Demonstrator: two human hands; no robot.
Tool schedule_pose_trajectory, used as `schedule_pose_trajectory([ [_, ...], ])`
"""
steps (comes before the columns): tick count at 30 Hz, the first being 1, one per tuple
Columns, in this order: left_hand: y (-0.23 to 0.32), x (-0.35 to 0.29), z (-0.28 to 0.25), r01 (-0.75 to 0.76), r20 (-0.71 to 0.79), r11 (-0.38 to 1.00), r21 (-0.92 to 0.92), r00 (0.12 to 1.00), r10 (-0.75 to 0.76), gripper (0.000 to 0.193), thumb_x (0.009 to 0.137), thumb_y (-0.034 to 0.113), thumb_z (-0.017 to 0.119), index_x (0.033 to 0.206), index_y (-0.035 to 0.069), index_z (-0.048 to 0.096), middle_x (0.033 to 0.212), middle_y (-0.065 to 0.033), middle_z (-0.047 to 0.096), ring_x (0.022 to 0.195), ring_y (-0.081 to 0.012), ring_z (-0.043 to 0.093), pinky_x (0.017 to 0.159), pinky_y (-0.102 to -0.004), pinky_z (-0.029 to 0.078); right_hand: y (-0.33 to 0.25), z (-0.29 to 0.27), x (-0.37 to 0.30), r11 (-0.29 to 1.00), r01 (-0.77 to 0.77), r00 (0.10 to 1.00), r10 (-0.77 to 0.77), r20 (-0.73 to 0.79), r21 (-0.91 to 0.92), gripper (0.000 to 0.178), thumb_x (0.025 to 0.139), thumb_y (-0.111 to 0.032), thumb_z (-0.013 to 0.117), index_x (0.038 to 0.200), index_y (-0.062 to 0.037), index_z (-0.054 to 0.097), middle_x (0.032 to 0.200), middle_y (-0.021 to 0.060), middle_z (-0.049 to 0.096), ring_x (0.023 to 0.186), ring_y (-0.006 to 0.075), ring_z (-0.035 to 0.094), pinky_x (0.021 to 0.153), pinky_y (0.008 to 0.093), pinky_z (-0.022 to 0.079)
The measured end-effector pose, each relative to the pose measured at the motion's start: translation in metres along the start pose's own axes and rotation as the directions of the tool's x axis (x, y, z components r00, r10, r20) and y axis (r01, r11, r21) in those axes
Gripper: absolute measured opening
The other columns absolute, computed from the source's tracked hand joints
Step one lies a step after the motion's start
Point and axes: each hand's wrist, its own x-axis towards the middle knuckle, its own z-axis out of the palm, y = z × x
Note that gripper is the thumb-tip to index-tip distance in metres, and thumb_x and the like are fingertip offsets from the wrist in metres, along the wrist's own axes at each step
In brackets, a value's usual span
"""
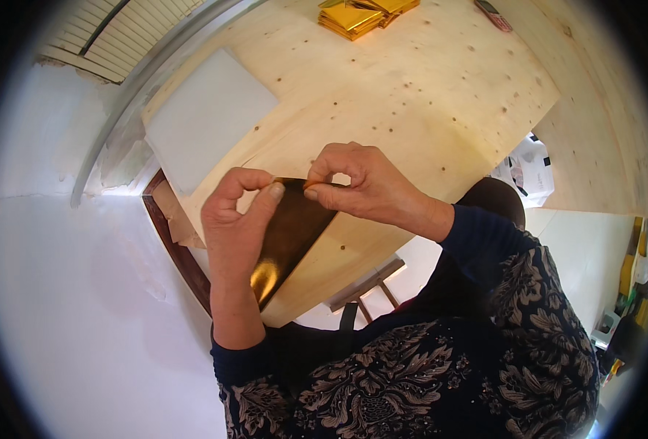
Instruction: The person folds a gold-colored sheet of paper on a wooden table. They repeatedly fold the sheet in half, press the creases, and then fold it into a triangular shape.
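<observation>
Both my hands pinch the upper edge of a shiny gold foil sheet (pixel 295 223) over the near part of the wooden table. Thumb and forefinger of my left hand (pixel 238 212) close on its upper left corner. A short way to the right, my right hand (pixel 364 183) grips the same edge between thumb and forefinger. Below my hands the sheet hangs or lies toward the table's near edge, dark brown above with a bright gold gleam at the bottom. Part of its right side is hidden by my right hand.
Folded gold foil packets (pixel 360 16) lie at the table's far side, with a red phone (pixel 493 14) to their right. A pale grey sheet (pixel 211 110) rests at the left of the plywood table (pixel 412 110). Below right of the table is a white plastic bag (pixel 532 172).
</observation>
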Motion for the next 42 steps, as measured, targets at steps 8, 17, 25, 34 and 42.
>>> schedule_pose_trajectory([
  [8,0.005,0.003,-0.023,-0.018,-0.098,0.985,-0.174,0.995,0.001,0.008,0.087,-0.001,0.068,0.093,0.002,0.065,0.089,0.0004,0.064,0.082,-0.0064,0.056,0.078,-0.0202,0.045,0.005,0.002,0.002,0.997,0.072,0.997,-0.071,-0.022,0.02,0.015,0.083,-0.016,0.071,0.084,-0.0025,0.064,0.079,0.0093,0.064,0.072,0.0178,0.062,0.065,0.0297,0.05],
  [17,0.004,0.002,-0.022,-0.096,-0.08,0.96,-0.264,0.994,0.078,0.008,0.087,0.002,0.067,0.094,0.002,0.065,0.088,-0.0042,0.066,0.082,-0.0114,0.06,0.082,-0.0248,0.047,0.004,0.005,0.002,0.98,0.055,0.997,-0.044,-0.06,0.193,0.025,0.082,-0.019,0.079,0.089,-0.0005,0.064,0.08,0.0051,0.064,0.076,0.0102,0.059,0.069,0.0257,0.049],
  [25,0.001,0.002,-0.019,-0.156,-0.131,0.954,-0.256,0.983,0.125,0.009,0.087,-0.001,0.068,0.095,0.002,0.066,0.093,-0.0027,0.066,0.089,-0.0091,0.06,0.085,-0.0222,0.046,-0.002,0.001,0.0,0.97,-0.032,0.997,0.048,-0.061,0.242,0.022,0.084,-0.018,0.078,0.092,-0.0009,0.066,0.08,0.0026,0.063,0.077,0.0075,0.058,0.068,0.0238,0.048],
  [34,-0.007,0.007,-0.024,-0.22,-0.148,0.933,-0.283,0.972,0.184,0.009,0.088,-0.001,0.068,0.097,0.001,0.066,0.095,-0.0045,0.067,0.088,-0.01,0.06,0.085,-0.0233,0.047,-0.003,-0.003,0.001,0.941,-0.111,0.987,0.141,-0.073,0.321,0.02,0.092,-0.021,0.07,0.101,-0.0033,0.069,0.092,-0.0004,0.062,0.089,0.0071,0.058,0.08,0.0226,0.047],
  [42,-0.006,0.007,-0.022,-0.222,-0.176,0.93,-0.294,0.969,0.175,0.009,0.088,0.0,0.068,0.096,0.001,0.066,0.094,-0.0036,0.066,0.086,-0.0097,0.06,0.084,-0.0228,0.047,0.002,0.0,0.001,0.944,-0.005,0.984,0.065,-0.169,0.331,0.02,0.092,-0.021,0.07,0.101,-0.0032,0.073,0.091,0.003,0.061,0.083,0.0093,0.057,0.075,0.0226,0.047],
])
